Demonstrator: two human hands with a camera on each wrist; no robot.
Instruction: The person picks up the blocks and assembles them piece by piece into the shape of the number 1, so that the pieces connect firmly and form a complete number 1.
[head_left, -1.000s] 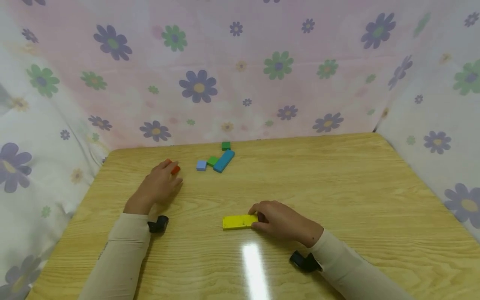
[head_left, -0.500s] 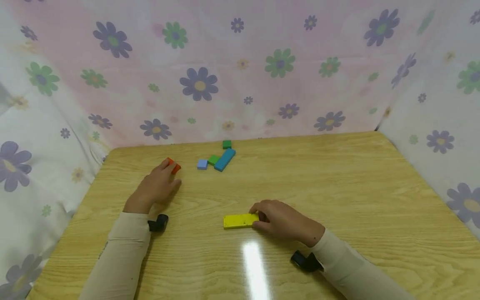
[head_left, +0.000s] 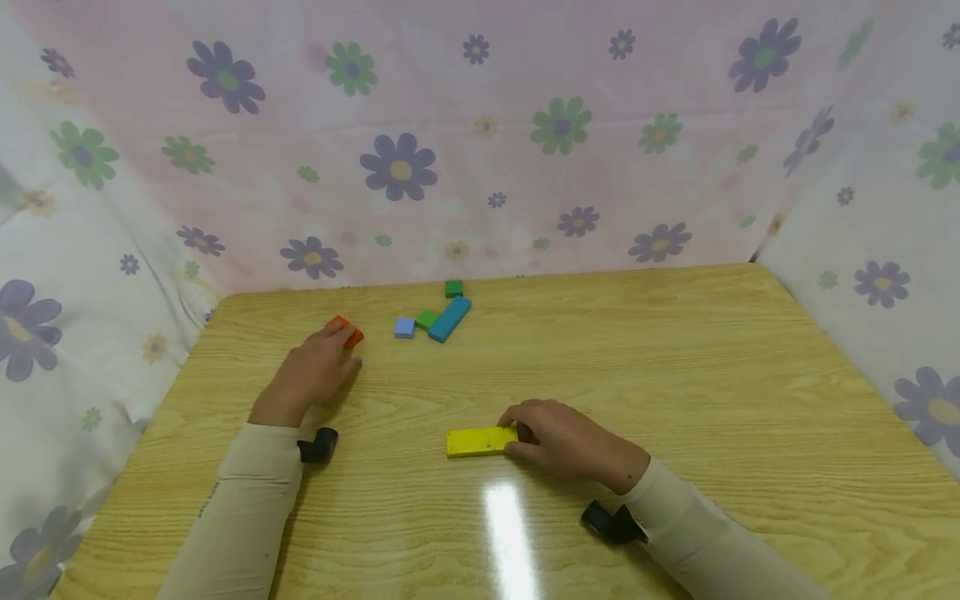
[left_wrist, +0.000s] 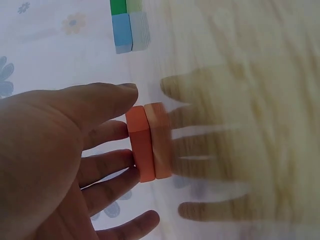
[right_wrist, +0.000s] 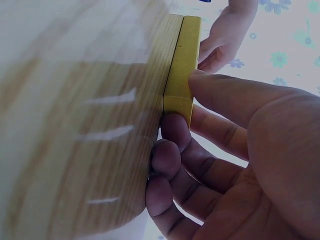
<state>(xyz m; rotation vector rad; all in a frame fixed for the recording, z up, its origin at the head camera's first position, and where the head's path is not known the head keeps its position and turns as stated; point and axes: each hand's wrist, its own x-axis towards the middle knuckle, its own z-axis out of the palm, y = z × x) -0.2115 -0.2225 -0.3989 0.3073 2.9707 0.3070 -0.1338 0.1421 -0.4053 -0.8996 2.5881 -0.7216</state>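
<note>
A small orange block (head_left: 346,331) lies on the wooden table (head_left: 675,375) at the back left. My left hand (head_left: 337,342) lies flat beside it, its straight fingers (left_wrist: 117,162) touching the block's (left_wrist: 141,147) near side and the thumb reaching past one end. A flat yellow block (head_left: 478,442) lies near the table's middle front. My right hand (head_left: 516,433) pinches its right end. In the right wrist view the thumb presses on the yellow block (right_wrist: 182,65) and the curled fingers (right_wrist: 167,155) sit at its end.
Behind the orange block, a light blue cube (head_left: 404,327), a green block (head_left: 427,319) and a long teal block (head_left: 450,319) lie together. A dark green cube (head_left: 453,289) sits near the back edge. Flowered cloth walls the table on three sides.
The orange block has shifted slightly left and away under my left fingertips. The right hand and the yellow block have stayed in place.
</note>
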